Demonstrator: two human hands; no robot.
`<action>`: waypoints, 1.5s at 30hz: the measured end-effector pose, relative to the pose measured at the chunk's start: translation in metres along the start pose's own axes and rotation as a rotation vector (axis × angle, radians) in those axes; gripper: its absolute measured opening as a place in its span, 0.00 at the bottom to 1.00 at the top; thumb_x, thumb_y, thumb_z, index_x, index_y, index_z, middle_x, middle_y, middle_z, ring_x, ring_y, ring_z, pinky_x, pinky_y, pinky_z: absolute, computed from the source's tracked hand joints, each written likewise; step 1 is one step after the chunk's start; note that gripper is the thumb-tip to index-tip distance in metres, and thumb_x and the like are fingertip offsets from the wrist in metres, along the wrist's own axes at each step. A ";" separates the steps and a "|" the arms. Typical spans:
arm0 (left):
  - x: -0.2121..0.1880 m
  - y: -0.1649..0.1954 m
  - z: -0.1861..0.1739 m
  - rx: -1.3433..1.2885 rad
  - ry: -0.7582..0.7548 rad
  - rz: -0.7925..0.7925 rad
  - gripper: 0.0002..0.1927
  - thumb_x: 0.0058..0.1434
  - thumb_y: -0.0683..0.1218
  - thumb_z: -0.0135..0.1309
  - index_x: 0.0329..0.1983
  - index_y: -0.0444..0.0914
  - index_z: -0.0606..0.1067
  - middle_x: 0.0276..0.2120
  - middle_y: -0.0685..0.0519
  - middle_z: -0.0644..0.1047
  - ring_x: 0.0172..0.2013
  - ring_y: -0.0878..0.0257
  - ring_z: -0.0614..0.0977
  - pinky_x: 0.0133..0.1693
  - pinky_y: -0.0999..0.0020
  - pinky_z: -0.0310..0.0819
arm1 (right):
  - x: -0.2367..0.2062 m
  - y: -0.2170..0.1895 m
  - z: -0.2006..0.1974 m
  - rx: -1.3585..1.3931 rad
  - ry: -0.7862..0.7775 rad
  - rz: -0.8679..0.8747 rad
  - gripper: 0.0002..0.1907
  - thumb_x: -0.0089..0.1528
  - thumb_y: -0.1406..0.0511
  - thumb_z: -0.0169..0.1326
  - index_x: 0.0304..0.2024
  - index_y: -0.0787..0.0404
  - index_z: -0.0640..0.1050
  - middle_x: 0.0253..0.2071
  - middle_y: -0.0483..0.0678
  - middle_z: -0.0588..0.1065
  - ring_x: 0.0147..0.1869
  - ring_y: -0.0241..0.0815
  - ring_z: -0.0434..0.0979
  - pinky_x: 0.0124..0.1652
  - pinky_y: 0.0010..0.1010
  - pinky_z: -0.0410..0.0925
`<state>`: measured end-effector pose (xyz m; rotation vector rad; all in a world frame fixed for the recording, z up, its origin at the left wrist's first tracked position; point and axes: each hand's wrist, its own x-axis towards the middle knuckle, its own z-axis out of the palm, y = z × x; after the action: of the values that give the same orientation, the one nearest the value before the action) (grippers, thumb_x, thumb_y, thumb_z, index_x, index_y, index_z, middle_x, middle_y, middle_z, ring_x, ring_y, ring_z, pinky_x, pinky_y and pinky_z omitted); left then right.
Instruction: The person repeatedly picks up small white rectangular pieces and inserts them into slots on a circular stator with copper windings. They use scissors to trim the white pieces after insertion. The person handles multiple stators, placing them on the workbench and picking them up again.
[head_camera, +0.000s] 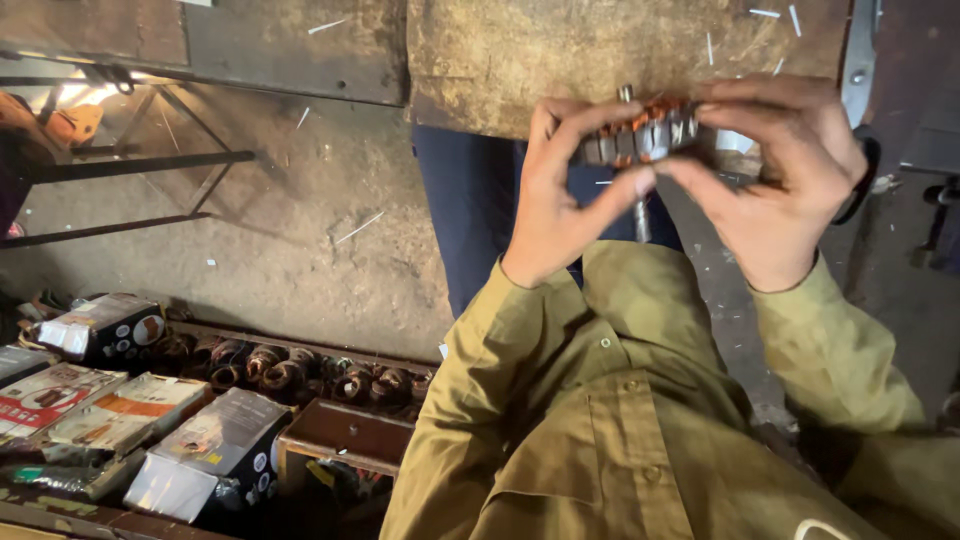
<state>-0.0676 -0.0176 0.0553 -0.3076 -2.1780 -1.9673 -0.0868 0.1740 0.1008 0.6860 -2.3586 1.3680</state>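
Copper-wound grey metal motor armature on its steel shaft sits clamped in the grip of both hands, left hand at nine o'clock, right hand at three, above the worn wooden desk; printed cardboard boxes at seven.

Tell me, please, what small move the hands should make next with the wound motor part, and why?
Probably turn the motor armature a little about its shaft. Left hand and right hand both pinch it at the sides above the worn bench top, and the fingers cover much of the copper windings, so a small turn would show the hidden side.
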 end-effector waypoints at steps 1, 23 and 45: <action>-0.002 -0.003 -0.004 -0.011 -0.042 0.040 0.30 0.53 0.47 0.72 0.58 0.40 0.74 0.47 0.54 0.67 0.50 0.61 0.71 0.56 0.68 0.68 | -0.003 0.003 0.004 0.106 0.027 0.058 0.19 0.61 0.67 0.71 0.47 0.70 0.77 0.50 0.60 0.72 0.56 0.50 0.77 0.56 0.37 0.76; -0.010 -0.011 -0.019 -0.096 -0.058 -0.141 0.19 0.61 0.38 0.66 0.53 0.37 0.73 0.48 0.52 0.71 0.53 0.62 0.73 0.60 0.71 0.65 | -0.027 0.004 0.042 0.998 -0.013 0.611 0.21 0.67 0.73 0.63 0.52 0.57 0.64 0.51 0.44 0.64 0.57 0.34 0.66 0.60 0.27 0.63; 0.005 -0.016 0.000 0.343 0.435 0.043 0.09 0.69 0.41 0.62 0.50 0.38 0.76 0.46 0.50 0.75 0.47 0.56 0.79 0.51 0.66 0.74 | -0.057 0.031 0.014 -0.596 -0.189 0.125 0.14 0.60 0.66 0.72 0.45 0.63 0.82 0.62 0.52 0.72 0.76 0.56 0.59 0.73 0.60 0.48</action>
<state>-0.0770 -0.0192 0.0411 0.1154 -2.1338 -1.4311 -0.0567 0.1881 0.0431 0.5091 -2.7949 0.5874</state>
